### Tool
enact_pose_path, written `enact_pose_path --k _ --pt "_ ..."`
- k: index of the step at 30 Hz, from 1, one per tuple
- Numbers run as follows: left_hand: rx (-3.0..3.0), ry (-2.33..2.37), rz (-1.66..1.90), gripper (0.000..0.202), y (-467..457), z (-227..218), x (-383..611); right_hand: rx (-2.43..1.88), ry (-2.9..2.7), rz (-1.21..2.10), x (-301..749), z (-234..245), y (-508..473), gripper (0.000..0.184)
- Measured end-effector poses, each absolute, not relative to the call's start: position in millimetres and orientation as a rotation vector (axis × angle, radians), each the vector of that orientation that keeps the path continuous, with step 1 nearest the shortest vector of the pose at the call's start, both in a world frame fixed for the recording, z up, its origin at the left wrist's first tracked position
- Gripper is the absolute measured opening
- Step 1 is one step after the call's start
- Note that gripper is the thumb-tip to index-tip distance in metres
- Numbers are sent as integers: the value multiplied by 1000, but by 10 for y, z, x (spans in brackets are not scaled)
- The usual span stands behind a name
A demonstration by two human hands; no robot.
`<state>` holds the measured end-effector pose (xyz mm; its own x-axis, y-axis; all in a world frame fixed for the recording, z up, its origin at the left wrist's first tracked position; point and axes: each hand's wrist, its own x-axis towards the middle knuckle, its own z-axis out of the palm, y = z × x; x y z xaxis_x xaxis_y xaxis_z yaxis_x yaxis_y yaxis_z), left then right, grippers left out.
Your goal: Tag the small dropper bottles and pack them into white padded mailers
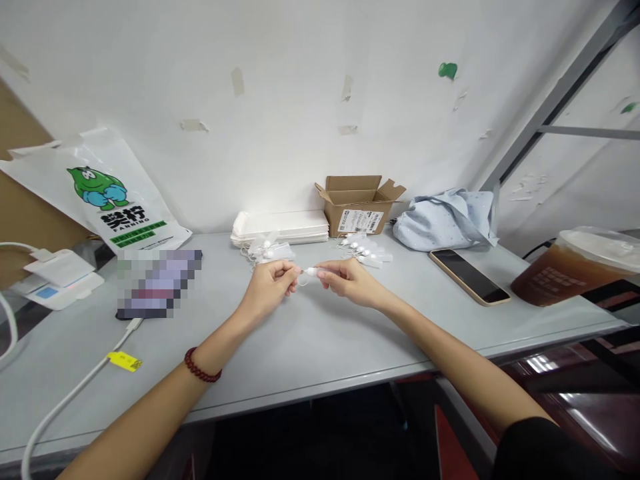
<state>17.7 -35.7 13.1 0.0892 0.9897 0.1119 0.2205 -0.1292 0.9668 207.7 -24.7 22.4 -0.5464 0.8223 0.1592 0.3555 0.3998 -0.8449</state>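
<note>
Over the middle of the grey table, my two hands meet at a small white bulb-shaped piece [311, 272] with a thin white cord hanging in a loop below it. My right hand [347, 279] pinches its right end between thumb and fingers. From the other side, my left hand [273, 283] is closed in a pinch at the piece's tip; what lies between those fingertips is too small to make out. Just behind my left hand is a cluster of similar white corded pieces with clear tabs [269, 249]. A second such cluster [364, 252] lies behind my right hand.
Against the wall stand a stack of flat white packets [280, 227] and an open cardboard box [357, 205]. A light blue cloth bag [445, 220], a phone [469, 276] and a drink cup [570, 267] are right. Left are a plastic bag [107, 193], a blurred-out device [160, 285] and a white cable [67, 393].
</note>
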Motion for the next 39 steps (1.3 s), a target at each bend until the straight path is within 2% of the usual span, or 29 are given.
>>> enact_pose_path --k 34,39 --pt "1499 1167 1155 23 -347 233 132 -978 -1973 1164 2159 271 -225 34" --pt "1376 1246 1276 24 -278 292 -37 -994 -1896 1168 2213 287 -207 33"
